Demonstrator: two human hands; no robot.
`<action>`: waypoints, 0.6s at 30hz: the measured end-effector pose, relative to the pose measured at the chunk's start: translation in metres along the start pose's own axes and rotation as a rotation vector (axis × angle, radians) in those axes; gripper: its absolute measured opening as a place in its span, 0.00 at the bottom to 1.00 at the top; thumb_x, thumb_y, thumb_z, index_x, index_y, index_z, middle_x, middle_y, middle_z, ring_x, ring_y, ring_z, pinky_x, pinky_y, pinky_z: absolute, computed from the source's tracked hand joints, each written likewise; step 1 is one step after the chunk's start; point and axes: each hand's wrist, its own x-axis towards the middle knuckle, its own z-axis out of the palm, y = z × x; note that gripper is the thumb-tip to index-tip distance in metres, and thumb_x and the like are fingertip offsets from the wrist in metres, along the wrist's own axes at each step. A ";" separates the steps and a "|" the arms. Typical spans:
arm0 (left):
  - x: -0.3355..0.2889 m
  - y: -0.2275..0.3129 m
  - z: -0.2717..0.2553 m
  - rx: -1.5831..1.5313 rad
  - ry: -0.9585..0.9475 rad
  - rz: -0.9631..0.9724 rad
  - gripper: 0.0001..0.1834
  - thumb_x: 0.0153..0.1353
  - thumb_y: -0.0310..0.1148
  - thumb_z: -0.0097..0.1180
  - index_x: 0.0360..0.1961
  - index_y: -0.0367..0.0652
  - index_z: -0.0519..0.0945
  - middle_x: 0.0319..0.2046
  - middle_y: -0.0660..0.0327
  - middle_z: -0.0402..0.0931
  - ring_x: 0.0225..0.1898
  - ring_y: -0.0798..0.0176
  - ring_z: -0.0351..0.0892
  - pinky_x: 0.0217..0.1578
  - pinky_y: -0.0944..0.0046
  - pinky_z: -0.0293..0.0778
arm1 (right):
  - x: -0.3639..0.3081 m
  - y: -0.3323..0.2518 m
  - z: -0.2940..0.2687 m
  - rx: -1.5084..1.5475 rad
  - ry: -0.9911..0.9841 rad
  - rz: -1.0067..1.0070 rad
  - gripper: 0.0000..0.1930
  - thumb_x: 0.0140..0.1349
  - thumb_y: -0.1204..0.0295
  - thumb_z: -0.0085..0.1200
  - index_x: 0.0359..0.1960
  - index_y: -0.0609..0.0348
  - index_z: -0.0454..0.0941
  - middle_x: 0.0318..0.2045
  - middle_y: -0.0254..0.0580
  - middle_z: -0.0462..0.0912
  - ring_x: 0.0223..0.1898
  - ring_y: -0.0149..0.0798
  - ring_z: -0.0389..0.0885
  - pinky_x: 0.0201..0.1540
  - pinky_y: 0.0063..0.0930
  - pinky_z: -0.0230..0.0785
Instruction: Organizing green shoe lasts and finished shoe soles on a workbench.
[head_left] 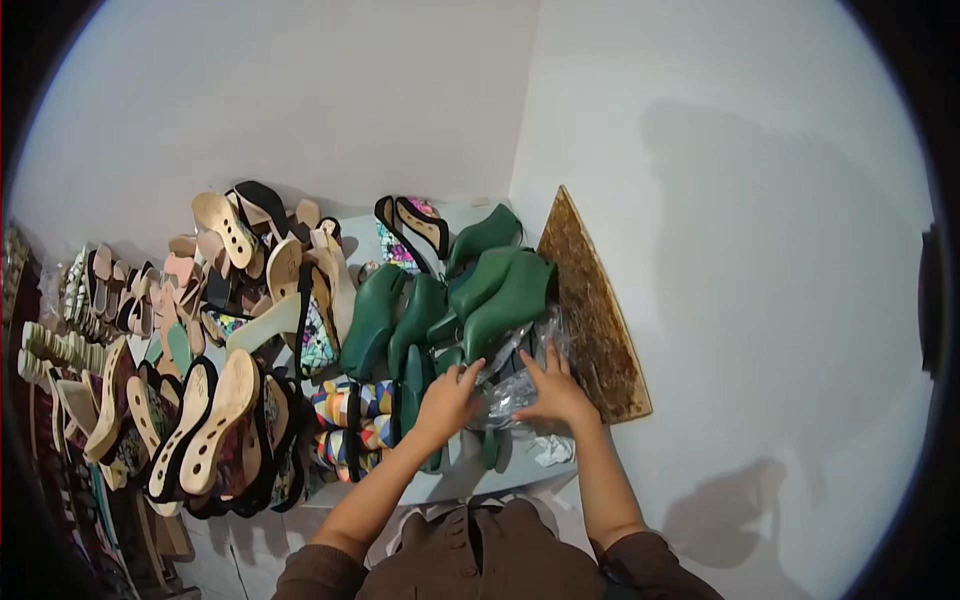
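Observation:
A crumpled clear plastic bag, with something dark showing through it, lies between my two hands near the table's front right. My right hand rests over the bag's right side, thumb and fingers spread. At the bag's left edge, my left hand has its fingers apart and slightly bent; whether it touches the bag is hard to see. Just beyond the hands are several green shoe lasts, some piled on each other. Another green last stands left of my left hand.
Multicoloured patterned wedges are stacked to the left. Farther left sit many wooden-look wedge soles and a heap of sandal parts. A brown board leans at the right wall. Crumpled white plastic lies by the front edge.

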 end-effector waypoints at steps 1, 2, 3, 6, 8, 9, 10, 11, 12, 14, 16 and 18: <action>0.009 -0.001 -0.003 -0.065 0.049 -0.039 0.34 0.50 0.36 0.59 0.58 0.49 0.59 0.45 0.49 0.72 0.40 0.44 0.76 0.40 0.52 0.73 | -0.002 0.001 -0.008 0.037 0.017 -0.040 0.67 0.27 0.46 0.71 0.68 0.40 0.35 0.65 0.67 0.31 0.66 0.65 0.33 0.63 0.59 0.41; 0.015 0.000 -0.006 -0.128 0.099 -0.078 0.22 0.54 0.30 0.56 0.50 0.44 0.66 0.41 0.49 0.74 0.35 0.49 0.79 0.36 0.57 0.74 | -0.004 0.000 -0.014 0.075 0.034 -0.081 0.66 0.26 0.47 0.72 0.68 0.37 0.37 0.65 0.68 0.32 0.66 0.67 0.33 0.63 0.59 0.42; 0.012 -0.002 0.001 -0.133 0.083 -0.070 0.22 0.54 0.30 0.56 0.50 0.44 0.66 0.41 0.49 0.74 0.35 0.49 0.79 0.36 0.57 0.74 | -0.008 -0.004 -0.001 0.085 0.032 -0.066 0.66 0.26 0.47 0.72 0.68 0.37 0.37 0.65 0.68 0.32 0.66 0.67 0.33 0.63 0.59 0.42; 0.012 0.008 0.008 -0.584 0.258 -0.276 0.15 0.55 0.22 0.52 0.43 0.40 0.65 0.34 0.51 0.73 0.28 0.54 0.79 0.30 0.62 0.74 | -0.010 -0.026 0.016 -0.272 0.205 0.035 0.59 0.29 0.57 0.73 0.66 0.30 0.47 0.65 0.66 0.37 0.65 0.69 0.40 0.61 0.55 0.49; 0.014 0.012 0.012 -0.811 0.303 -0.295 0.14 0.55 0.22 0.52 0.42 0.40 0.65 0.32 0.54 0.72 0.28 0.59 0.79 0.29 0.64 0.74 | 0.006 -0.003 0.028 -0.286 0.319 0.013 0.52 0.32 0.61 0.70 0.63 0.30 0.54 0.65 0.63 0.40 0.64 0.69 0.43 0.60 0.55 0.52; 0.010 0.011 0.015 -1.034 0.351 -0.335 0.14 0.56 0.22 0.52 0.42 0.39 0.64 0.30 0.57 0.71 0.27 0.64 0.78 0.27 0.66 0.74 | 0.011 0.004 0.034 -0.297 0.417 -0.024 0.45 0.34 0.65 0.68 0.60 0.31 0.60 0.65 0.61 0.44 0.63 0.69 0.46 0.59 0.55 0.54; 0.008 0.007 0.013 -1.074 0.367 -0.342 0.14 0.57 0.23 0.52 0.42 0.38 0.62 0.30 0.60 0.70 0.27 0.70 0.75 0.27 0.69 0.73 | 0.009 0.001 0.027 -0.230 0.514 -0.061 0.32 0.40 0.70 0.61 0.52 0.37 0.70 0.61 0.57 0.56 0.57 0.64 0.60 0.53 0.51 0.62; 0.008 -0.002 0.012 -0.892 0.376 -0.288 0.15 0.57 0.23 0.52 0.44 0.38 0.62 0.30 0.59 0.70 0.26 0.68 0.75 0.27 0.69 0.72 | 0.012 -0.001 0.019 -0.225 0.508 -0.063 0.32 0.40 0.70 0.61 0.52 0.37 0.70 0.61 0.57 0.56 0.57 0.64 0.60 0.53 0.51 0.62; 0.008 -0.001 0.009 -0.918 0.384 -0.294 0.16 0.57 0.24 0.52 0.45 0.37 0.62 0.31 0.59 0.69 0.27 0.68 0.75 0.28 0.70 0.72 | 0.015 0.000 0.011 -0.125 0.490 -0.032 0.29 0.42 0.71 0.58 0.52 0.38 0.70 0.58 0.55 0.61 0.53 0.62 0.66 0.50 0.50 0.65; 0.006 0.005 0.004 -0.940 0.400 -0.300 0.17 0.57 0.24 0.52 0.46 0.37 0.63 0.32 0.58 0.69 0.28 0.67 0.75 0.29 0.70 0.71 | 0.018 -0.006 -0.007 -0.070 0.497 0.021 0.23 0.46 0.70 0.51 0.48 0.39 0.73 0.46 0.51 0.75 0.39 0.58 0.77 0.42 0.47 0.70; 0.000 0.009 0.005 -0.877 0.498 -0.305 0.20 0.57 0.26 0.52 0.50 0.37 0.63 0.37 0.57 0.68 0.33 0.65 0.74 0.32 0.68 0.71 | 0.020 -0.008 -0.018 -0.033 0.505 0.057 0.22 0.46 0.69 0.50 0.47 0.40 0.74 0.43 0.51 0.76 0.39 0.58 0.77 0.42 0.47 0.70; -0.010 0.009 0.010 -0.791 0.502 -0.340 0.20 0.57 0.26 0.52 0.50 0.37 0.63 0.39 0.55 0.67 0.36 0.64 0.73 0.34 0.68 0.70 | 0.023 -0.009 -0.029 0.004 0.513 0.092 0.21 0.46 0.69 0.49 0.46 0.40 0.75 0.40 0.51 0.78 0.39 0.58 0.77 0.42 0.47 0.70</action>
